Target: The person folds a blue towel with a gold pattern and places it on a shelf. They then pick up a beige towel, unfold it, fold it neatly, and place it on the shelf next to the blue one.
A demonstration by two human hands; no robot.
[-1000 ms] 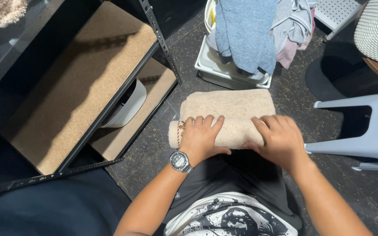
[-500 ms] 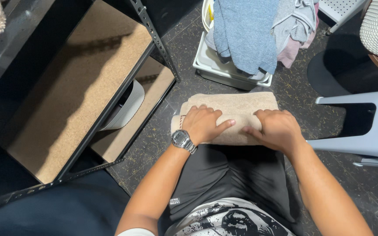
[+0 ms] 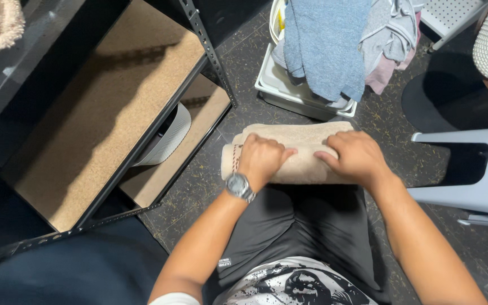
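On our lap, over the dark shorts, lies the beige towel, now a thick short roll running left to right, where a second ago it spread farther away from us as a broader flat fold. Our left hand, with a watch on its wrist, is curled over the left part of the roll, fingers bent down on top and thumb reaching toward the middle; we judge its grip pressed onto the cloth, not pinching it. Our right hand lies on the right part, fingers flattened and close together, the forefinger pointing toward the left thumb, the two nearly touching. The far edge has drawn closer to us and the bundle has grown thicker, so we judge the rolling well along, with only a narrow strip of cloth showing beyond the knuckles. Just past the roll on the floor stands a white bin draped with a blue towel and grey and pink clothes. To the left is a black shelf with bare brown boards, and to the right a pale stool.
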